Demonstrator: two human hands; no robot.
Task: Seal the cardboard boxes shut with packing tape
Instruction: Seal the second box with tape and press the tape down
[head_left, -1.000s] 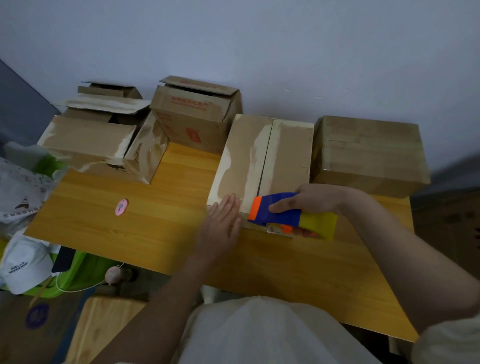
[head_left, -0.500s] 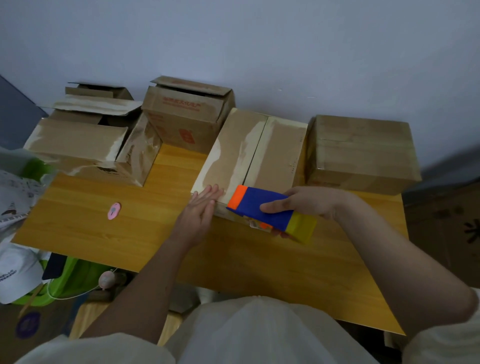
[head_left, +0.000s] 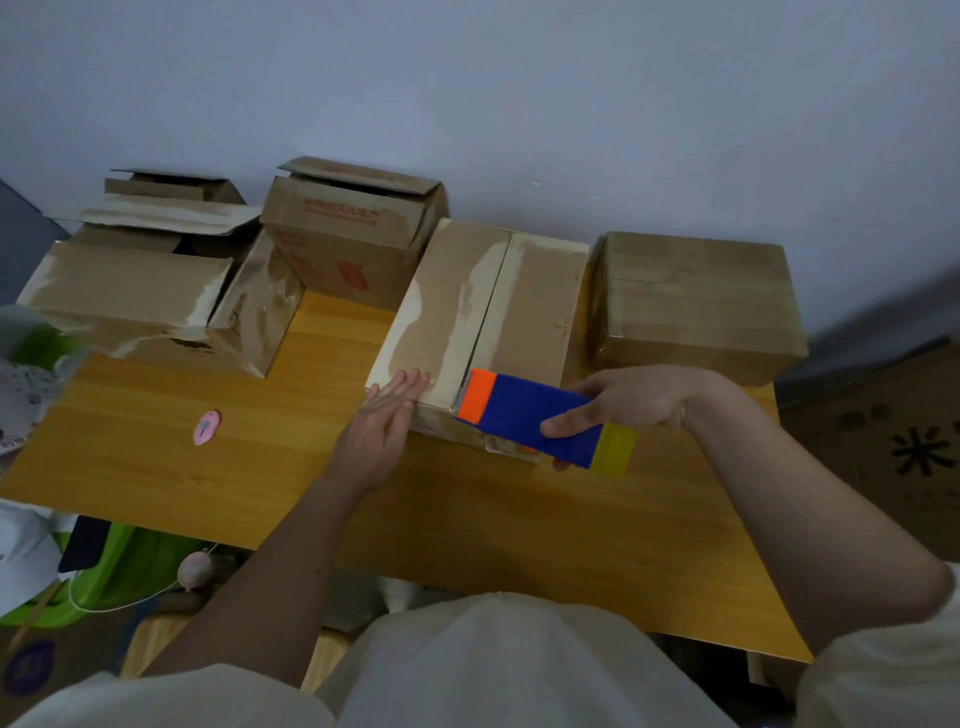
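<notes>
Wooden desk (head_left: 156, 467) bearing cardboard boxes along the wall. Centre: long box (head_left: 483, 317), flaps closed, seam lengthwise. Left hand (head_left: 374, 436), grip released, fingers flat against the box's near left corner. Right hand (head_left: 631, 400), grip grasping the tape dispenser (head_left: 540, 418), its orange end at the seam's near end.

Small pink oval tag (head_left: 207, 427) lies on the wooden table (head_left: 519, 530), near its left edge. Below, on floor at left: white cap (head_left: 21, 561), green bag (head_left: 130, 566).
</notes>
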